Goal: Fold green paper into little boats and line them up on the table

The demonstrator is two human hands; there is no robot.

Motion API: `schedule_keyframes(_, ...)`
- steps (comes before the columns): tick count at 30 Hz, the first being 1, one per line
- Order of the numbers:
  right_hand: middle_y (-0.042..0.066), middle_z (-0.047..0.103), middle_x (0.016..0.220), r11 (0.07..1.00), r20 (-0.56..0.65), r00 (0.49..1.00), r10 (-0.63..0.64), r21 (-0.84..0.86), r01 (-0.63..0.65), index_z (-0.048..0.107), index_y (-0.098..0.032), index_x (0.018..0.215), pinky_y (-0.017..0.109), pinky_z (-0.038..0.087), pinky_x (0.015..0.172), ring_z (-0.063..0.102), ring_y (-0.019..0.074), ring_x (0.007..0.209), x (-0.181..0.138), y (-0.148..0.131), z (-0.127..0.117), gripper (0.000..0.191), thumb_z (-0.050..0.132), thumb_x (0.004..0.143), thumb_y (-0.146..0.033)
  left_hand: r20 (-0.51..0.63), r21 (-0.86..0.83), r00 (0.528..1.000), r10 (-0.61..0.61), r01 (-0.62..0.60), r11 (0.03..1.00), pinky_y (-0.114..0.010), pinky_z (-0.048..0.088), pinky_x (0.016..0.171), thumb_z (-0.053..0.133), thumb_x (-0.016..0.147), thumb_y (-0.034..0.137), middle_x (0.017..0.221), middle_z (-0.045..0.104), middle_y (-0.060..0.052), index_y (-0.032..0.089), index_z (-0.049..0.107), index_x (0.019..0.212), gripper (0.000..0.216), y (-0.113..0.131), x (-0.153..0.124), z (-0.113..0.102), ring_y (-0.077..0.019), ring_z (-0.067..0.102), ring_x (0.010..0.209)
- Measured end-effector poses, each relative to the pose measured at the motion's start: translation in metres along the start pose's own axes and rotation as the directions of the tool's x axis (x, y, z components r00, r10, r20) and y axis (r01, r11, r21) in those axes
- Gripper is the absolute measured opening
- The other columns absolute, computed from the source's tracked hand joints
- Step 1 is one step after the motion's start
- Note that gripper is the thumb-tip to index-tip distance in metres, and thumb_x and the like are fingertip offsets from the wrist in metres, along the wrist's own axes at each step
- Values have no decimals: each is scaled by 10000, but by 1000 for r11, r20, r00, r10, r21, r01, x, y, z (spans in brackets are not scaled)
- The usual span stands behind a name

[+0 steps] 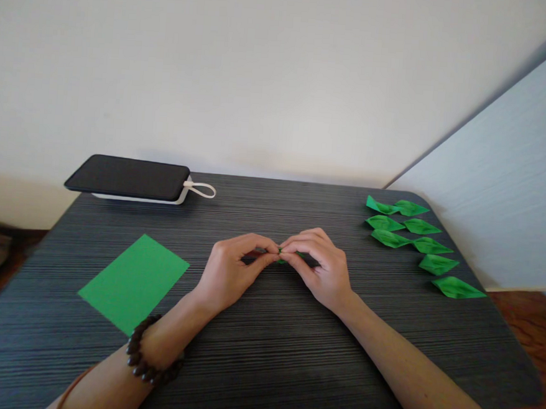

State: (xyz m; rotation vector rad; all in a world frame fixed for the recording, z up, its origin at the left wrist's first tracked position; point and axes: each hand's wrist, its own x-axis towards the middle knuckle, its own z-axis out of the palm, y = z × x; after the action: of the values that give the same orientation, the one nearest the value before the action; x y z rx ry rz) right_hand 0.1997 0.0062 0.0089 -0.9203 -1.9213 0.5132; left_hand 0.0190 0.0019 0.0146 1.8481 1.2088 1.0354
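Both my hands meet over the middle of the dark table, fingertips pinched together on a small piece of green folded paper [281, 260]. My left hand [229, 267] grips it between thumb and forefinger. From the other side my right hand [321, 267] pinches the same piece, its fingers covering most of it. Only slivers of green show between the fingers, so its full shape is hidden. A flat green paper sheet [134, 282] lies left of my left hand, its near corner by the beaded bracelet on my wrist.
Several pointed, folded green paper pieces [458, 288] lie in a column along the table's [262, 366] right side. At the back left, a black phone-like slab [129, 177] rests on a white block with a white loop [201, 191]. A pale wall [282, 74] stands behind.
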Motion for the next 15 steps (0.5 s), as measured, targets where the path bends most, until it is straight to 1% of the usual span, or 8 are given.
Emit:
schedule_keyframes(3, 5, 697, 853, 998, -1, 999, 49, 26, -49, 642, -244, 848, 356, 490, 798, 622, 165, 823, 0, -1, 0, 50, 616, 822, -211, 2, -100, 995, -104, 104, 990, -251, 538, 761, 648, 779, 275, 841, 718, -10, 187, 697, 811, 106, 0, 0, 1, -157, 668, 789)
schedule_keyframes(6, 5, 689, 844, 991, -14, 993, 114, 72, -112, 636, -242, 836, 349, 496, 795, 623, 163, 825, 0, -1, 1, 32, 625, 817, -220, 3, -160, 987, -158, 157, 975, -257, 539, 774, 676, 754, 288, 834, 726, -8, 186, 711, 810, 121, 0, 0, 0, -159, 672, 784)
schedule_keyframes(10, 6, 674, 817, 976, -44, 980, 193, 115, -187, 629, -240, 830, 334, 505, 763, 621, 161, 797, -2, -1, 2, 40, 648, 797, -230, 10, -178, 986, -166, 165, 970, -264, 541, 768, 687, 744, 289, 812, 730, -5, 190, 716, 802, 119, 2, 0, -1, -163, 674, 774)
schedule_keyframes(15, 2, 669, 799, 973, -61, 979, 196, 136, -187, 630, -238, 816, 325, 506, 747, 619, 157, 776, -3, -1, 3, 41, 655, 791, -218, 10, -165, 987, -158, 157, 974, -263, 542, 762, 685, 745, 289, 802, 728, -5, 192, 712, 801, 116, 3, 1, 0, -159, 673, 762)
